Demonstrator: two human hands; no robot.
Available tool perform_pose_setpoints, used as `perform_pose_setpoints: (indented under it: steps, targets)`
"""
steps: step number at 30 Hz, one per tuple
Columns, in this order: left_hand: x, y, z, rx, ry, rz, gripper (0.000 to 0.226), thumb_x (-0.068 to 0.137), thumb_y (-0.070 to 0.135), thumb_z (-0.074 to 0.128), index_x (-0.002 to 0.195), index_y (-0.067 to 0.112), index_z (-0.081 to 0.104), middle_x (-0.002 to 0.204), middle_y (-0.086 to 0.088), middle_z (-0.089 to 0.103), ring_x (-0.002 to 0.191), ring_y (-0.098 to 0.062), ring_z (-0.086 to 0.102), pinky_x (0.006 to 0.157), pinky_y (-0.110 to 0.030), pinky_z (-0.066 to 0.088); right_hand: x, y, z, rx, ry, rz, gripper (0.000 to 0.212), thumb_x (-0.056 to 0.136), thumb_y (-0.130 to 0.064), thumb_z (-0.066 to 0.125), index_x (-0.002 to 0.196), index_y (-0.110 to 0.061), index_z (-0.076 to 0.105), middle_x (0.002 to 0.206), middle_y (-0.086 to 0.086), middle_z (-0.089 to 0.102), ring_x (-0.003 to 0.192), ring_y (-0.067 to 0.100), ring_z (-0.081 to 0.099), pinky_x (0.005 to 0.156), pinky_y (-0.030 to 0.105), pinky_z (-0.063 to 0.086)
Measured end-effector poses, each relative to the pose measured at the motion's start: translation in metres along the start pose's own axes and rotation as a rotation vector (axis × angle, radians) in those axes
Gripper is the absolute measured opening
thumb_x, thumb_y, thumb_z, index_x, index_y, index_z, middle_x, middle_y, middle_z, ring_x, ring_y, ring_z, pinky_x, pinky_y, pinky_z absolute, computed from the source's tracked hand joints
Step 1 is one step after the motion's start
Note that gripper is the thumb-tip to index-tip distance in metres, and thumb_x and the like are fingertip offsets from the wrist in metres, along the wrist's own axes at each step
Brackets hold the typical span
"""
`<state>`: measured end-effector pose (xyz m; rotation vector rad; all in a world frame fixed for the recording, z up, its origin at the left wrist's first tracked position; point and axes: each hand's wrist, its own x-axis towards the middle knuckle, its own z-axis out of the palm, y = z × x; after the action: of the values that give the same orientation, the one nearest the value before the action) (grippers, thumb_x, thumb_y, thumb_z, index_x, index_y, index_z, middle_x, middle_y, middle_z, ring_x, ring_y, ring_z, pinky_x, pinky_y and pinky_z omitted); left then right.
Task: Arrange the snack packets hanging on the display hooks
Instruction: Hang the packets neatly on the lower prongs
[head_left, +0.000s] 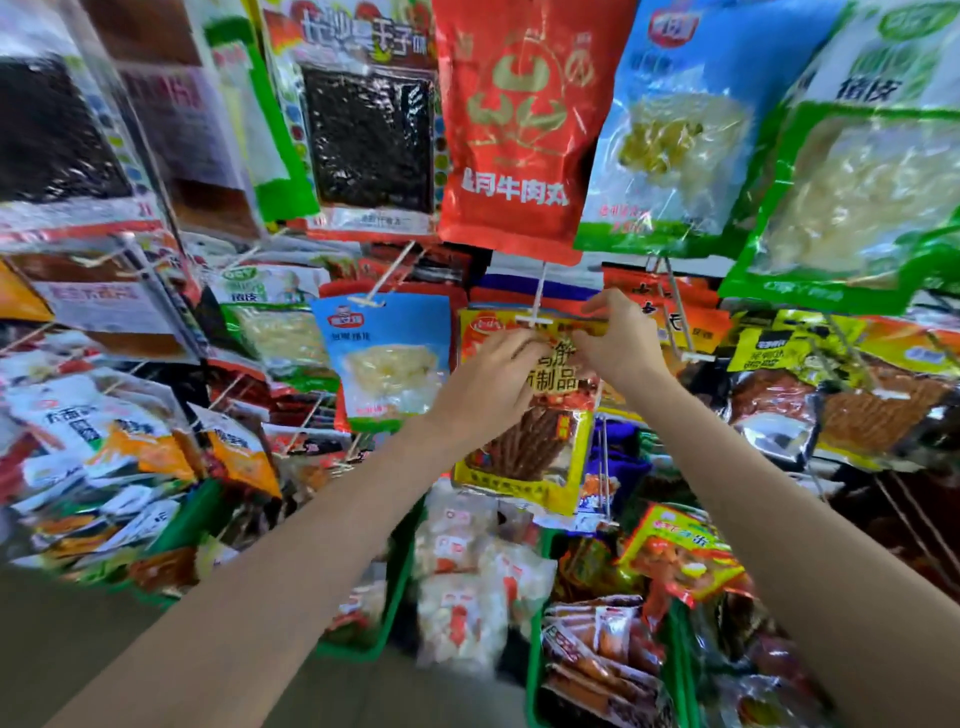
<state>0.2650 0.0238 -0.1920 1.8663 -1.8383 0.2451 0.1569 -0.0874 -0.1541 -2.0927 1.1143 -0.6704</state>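
Head view: both hands up at the yellow packet (524, 447) hanging on a white hook (536, 306) mid-display. Left hand (496, 382) pinches its upper left part, right hand (618, 340) grips the top edge (just under the red packet (514, 124)). Green bins (535, 649) below.

We count two hands, the left hand (488, 384) and the right hand (621, 340), both on one yellow packet (524, 441). Above their grip hangs one red packet (511, 124); left of it, one blue packet (392, 353). Below, we see two green bins (395, 597), the rest too blurred to count.
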Motion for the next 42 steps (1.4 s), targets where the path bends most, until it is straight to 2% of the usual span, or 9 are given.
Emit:
perform_pose_setpoints:
  steps: [5,9,12,14,16,23,28,36,42]
  targets:
    - [-0.007,-0.004,-0.013,-0.042,0.027,-0.076,0.035,0.082,-0.006,0.047,0.114,0.003,0.058,0.118,-0.01,0.055,0.116,-0.027,0.048,0.093,-0.037,0.045,0.004,-0.01,0.01,-0.237,-0.057,-0.142,0.024,0.087,-0.006,0.056,0.11,0.0,0.06,0.106,0.021,0.064,0.089,0.035,0.066,0.08,0.048,0.054]
    - [-0.01,-0.003,-0.032,-0.06,0.046,-0.191,0.033,0.087,0.0,0.044,0.117,0.007,0.055,0.121,-0.004,0.05,0.095,-0.02,0.055,0.072,-0.028,0.041,0.004,-0.011,0.006,-0.118,-0.057,-0.142,0.017,0.091,-0.001,0.049,0.096,0.003,0.064,0.09,0.022,0.069,0.076,0.033,0.069,0.075,0.047,0.056]
    - [-0.008,0.001,-0.041,-0.049,0.042,-0.258,0.033,0.089,0.003,0.044,0.12,0.009,0.051,0.124,-0.003,0.045,0.076,-0.022,0.056,0.063,-0.035,0.044,0.001,-0.011,-0.003,-0.155,-0.073,-0.193,0.018,0.093,-0.004,0.048,0.096,0.0,0.066,0.09,0.019,0.07,0.056,0.02,0.065,0.06,0.031,0.055]
    - [-0.004,0.004,-0.043,-0.041,0.034,-0.323,0.035,0.09,0.005,0.044,0.125,0.01,0.047,0.125,-0.004,0.042,0.076,-0.024,0.057,0.066,-0.044,0.047,0.001,-0.012,-0.007,-0.174,-0.094,-0.21,0.019,0.093,-0.004,0.048,0.096,0.0,0.066,0.091,0.017,0.07,0.048,0.012,0.06,0.052,0.021,0.049]
    - [-0.002,0.009,-0.042,-0.036,0.009,-0.387,0.039,0.091,0.007,0.045,0.13,0.01,0.042,0.126,-0.005,0.039,0.078,-0.026,0.057,0.069,-0.045,0.049,0.0,-0.014,-0.011,-0.194,-0.152,-0.217,0.02,0.094,-0.004,0.046,0.096,0.001,0.065,0.087,0.018,0.07,0.054,0.02,0.066,0.056,0.027,0.053]
    - [-0.002,0.027,-0.038,-0.038,0.002,-0.426,0.044,0.092,0.003,0.042,0.135,0.01,0.038,0.135,-0.006,0.039,0.073,-0.02,0.049,0.064,-0.034,0.039,-0.002,-0.018,-0.02,-0.235,-0.224,-0.272,0.025,0.094,-0.002,0.041,0.089,0.003,0.065,0.077,0.018,0.069,0.059,0.017,0.069,0.05,0.025,0.049]
    - [-0.005,0.029,-0.033,-0.041,-0.01,-0.432,0.047,0.09,0.002,0.043,0.135,0.011,0.036,0.135,-0.007,0.036,0.074,-0.024,0.053,0.062,-0.034,0.04,-0.004,-0.015,-0.015,-0.287,-0.141,-0.382,0.021,0.088,0.003,0.046,0.083,0.002,0.066,0.08,0.02,0.069,0.072,0.033,0.069,0.067,0.042,0.057]
    - [-0.019,0.022,-0.02,-0.097,-0.041,-0.51,0.051,0.088,0.0,0.048,0.136,0.009,0.035,0.147,-0.006,0.027,0.108,-0.026,0.054,0.084,-0.031,0.044,-0.004,-0.003,-0.012,-0.295,-0.046,-0.467,0.021,0.09,0.001,0.044,0.086,0.005,0.064,0.084,0.022,0.067,0.077,0.036,0.066,0.067,0.043,0.055]
    - [-0.021,0.017,-0.019,-0.099,0.112,-0.453,0.028,0.088,0.002,0.048,0.116,0.005,0.052,0.121,-0.009,0.044,0.079,-0.021,0.057,0.069,-0.027,0.044,-0.017,0.01,-0.012,-0.266,0.086,-0.663,0.02,0.094,-0.005,0.042,0.08,0.001,0.054,0.075,0.017,0.06,0.067,0.034,0.064,0.051,0.039,0.048]
